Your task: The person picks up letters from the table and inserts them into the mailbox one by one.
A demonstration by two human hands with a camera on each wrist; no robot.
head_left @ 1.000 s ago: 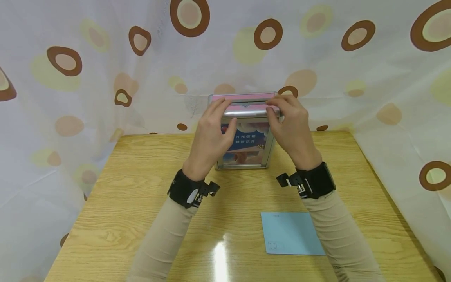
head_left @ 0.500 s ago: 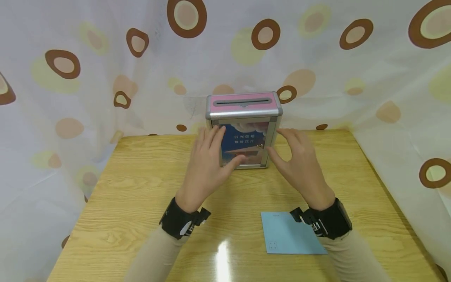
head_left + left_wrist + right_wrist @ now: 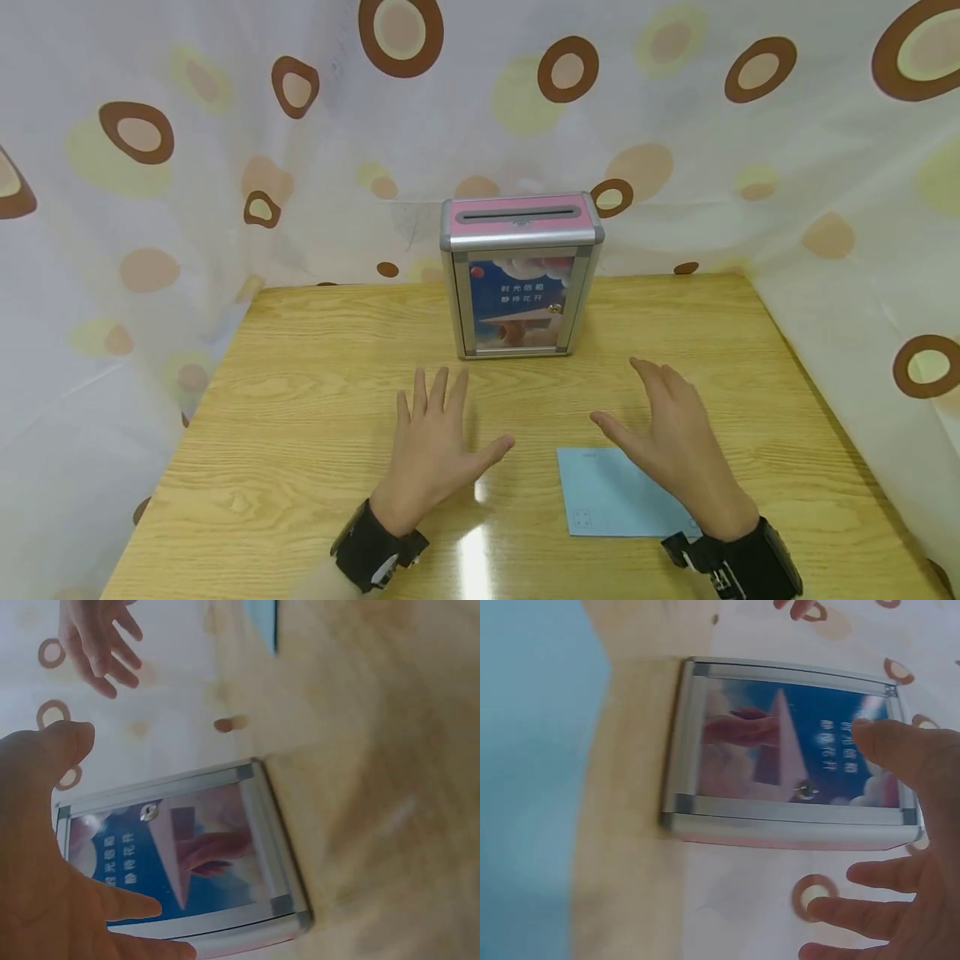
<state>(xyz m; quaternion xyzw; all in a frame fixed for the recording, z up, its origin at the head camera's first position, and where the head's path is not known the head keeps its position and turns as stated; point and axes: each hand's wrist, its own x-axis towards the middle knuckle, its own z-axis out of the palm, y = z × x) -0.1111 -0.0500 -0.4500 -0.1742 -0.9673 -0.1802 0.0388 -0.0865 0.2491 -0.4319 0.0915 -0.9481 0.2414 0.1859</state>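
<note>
A pink and silver letter box [image 3: 522, 287] stands upright at the back of the table, its slot on top and a small lock on its picture door. In front of it, to the left, my left hand [image 3: 431, 454] is spread with straight fingers and holds nothing. My right hand [image 3: 678, 442] is above the light blue envelope [image 3: 611, 496], thumb apart from the fingers, also holding nothing. Both wrist views show the box door [image 3: 180, 847] beyond the fingers, apart from them; the right wrist view has the envelope's blue edge at left.
The wooden table [image 3: 300, 417] runs back to a white patterned curtain [image 3: 480, 125] close behind the box. More of this curtain hangs along the left and right sides. Glare shows on the tabletop near the front middle.
Both hands have left the box's top and come back toward the front of the table, with fingers spreading. The box and the envelope stay where they were.
</note>
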